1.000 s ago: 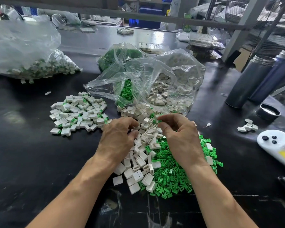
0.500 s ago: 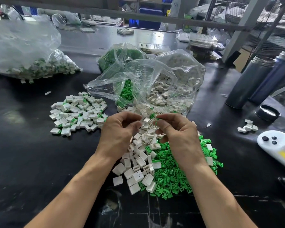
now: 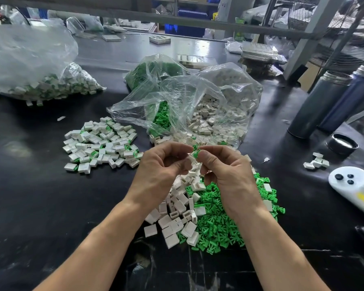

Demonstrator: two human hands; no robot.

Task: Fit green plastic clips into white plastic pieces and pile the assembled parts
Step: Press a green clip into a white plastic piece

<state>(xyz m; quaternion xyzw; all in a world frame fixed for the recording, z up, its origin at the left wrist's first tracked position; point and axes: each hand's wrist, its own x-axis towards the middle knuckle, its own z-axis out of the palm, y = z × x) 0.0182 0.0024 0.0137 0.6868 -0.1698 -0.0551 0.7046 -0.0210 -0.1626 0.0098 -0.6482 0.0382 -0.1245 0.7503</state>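
Both hands raised, green clip point(image 3: 195, 152) pinched between meeting fingers point(image 3: 204, 154)

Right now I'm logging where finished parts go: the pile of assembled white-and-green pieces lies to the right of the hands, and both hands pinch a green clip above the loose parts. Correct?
One thing is wrong: the pile of assembled pieces lies to the left of the hands, as the head view shows. The rest stands: the left hand and right hand meet at a green clip above the loose parts.
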